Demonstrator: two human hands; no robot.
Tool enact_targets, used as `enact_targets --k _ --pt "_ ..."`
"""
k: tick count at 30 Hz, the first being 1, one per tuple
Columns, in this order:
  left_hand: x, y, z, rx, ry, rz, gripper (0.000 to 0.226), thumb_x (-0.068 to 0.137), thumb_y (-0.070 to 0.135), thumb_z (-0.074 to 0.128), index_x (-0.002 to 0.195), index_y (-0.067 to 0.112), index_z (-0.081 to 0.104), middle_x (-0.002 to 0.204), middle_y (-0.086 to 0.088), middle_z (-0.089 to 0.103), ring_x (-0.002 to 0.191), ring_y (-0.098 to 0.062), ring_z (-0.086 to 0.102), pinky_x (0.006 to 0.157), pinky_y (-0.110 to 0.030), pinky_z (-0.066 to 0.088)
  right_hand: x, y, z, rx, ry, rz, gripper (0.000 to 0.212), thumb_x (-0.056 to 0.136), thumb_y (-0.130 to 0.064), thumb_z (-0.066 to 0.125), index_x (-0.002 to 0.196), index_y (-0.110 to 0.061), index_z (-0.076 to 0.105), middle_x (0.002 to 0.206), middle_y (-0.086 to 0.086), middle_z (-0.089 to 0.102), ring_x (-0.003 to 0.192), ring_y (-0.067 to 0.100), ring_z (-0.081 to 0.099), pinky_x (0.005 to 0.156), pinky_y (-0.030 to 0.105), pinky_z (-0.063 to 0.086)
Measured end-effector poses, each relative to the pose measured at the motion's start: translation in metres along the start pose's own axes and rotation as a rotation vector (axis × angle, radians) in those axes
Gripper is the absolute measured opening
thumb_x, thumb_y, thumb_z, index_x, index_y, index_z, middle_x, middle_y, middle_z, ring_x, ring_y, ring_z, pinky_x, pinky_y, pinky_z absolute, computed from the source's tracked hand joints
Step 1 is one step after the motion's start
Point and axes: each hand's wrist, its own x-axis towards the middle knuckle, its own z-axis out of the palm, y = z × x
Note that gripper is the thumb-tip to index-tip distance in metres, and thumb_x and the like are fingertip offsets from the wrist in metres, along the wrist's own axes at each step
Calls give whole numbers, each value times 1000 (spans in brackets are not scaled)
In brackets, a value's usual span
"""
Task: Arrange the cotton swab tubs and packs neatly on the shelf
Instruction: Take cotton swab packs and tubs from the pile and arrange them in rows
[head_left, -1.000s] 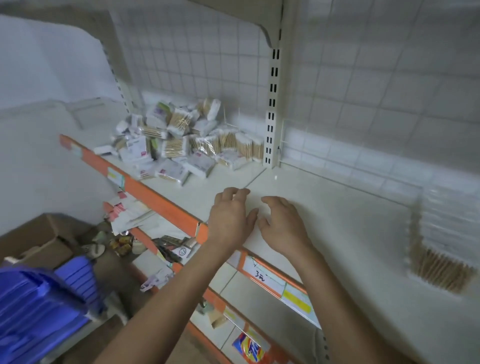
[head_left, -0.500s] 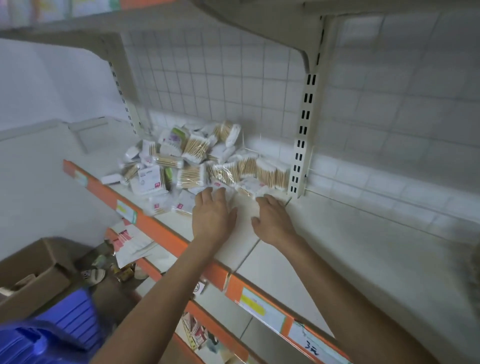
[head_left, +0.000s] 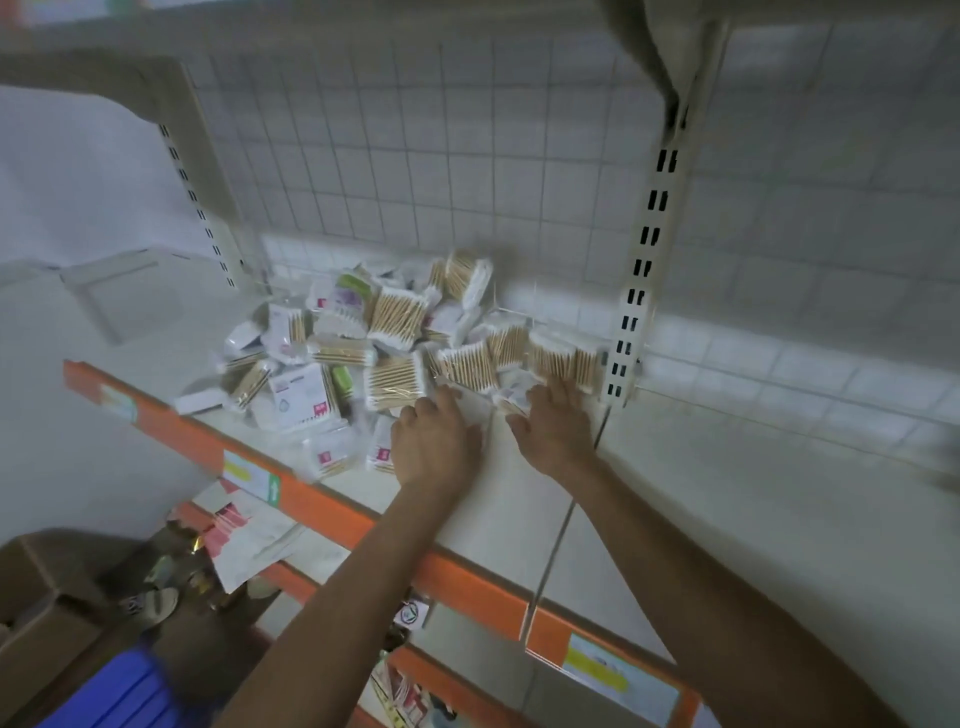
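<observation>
print on packs (head_left: 298, 396) blurred, shelf labels (head_left: 253, 476) unreadable

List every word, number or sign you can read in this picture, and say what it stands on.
No text here can be read.
On the shelf-edge labels: print blurred; only a green arrow shows.
On the cotton swab packs: pink marks, too blurred.
On the round sticker below the shelf edge: too small.

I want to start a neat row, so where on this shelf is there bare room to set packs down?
Bare: the shelf right of the slotted upright, from the grid back to the orange edge, and the strip under your wrists beside the seam. Crowded: the pile left of that upright, where the left hand and right hand touch it.
</observation>
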Motion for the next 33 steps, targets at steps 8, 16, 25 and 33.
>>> enact_targets --k 8,16,25,33 --pt "-7 6 -1 -415 6 42 53 88 24 60 135 12 39 135 -13 35 100 -35 57 76 -40 46 -18 2 -7 77 59 143 59 88 -39 59 130 -5 37 129 18 43 119 34 42 98 40 36" --pt "-22 26 0 -798 -14 2 62 71 11 76 128 12 52 122 -10 51 108 -25 53 82 -26 42 -67 31 -38 454 141 328 60 69 -23 74 122 -13 47 118 7 38 113 22 39 87 24 39" --pt "-68 85 -6 -1125 -159 16 42 82 16 68 120 20 52 107 9 57 97 -8 52 86 -29 46 -154 77 -81 686 423 409 57 70 -24 76 123 -29 57 108 6 62 95 21 61 77 31 53" --pt "-116 162 0 -1155 -323 72 40 83 19 66 120 23 50 103 6 58 98 -17 60 88 -43 53 -228 142 -112 708 571 551 61 77 -13 73 130 -20 44 120 0 51 95 13 57 84 27 44"
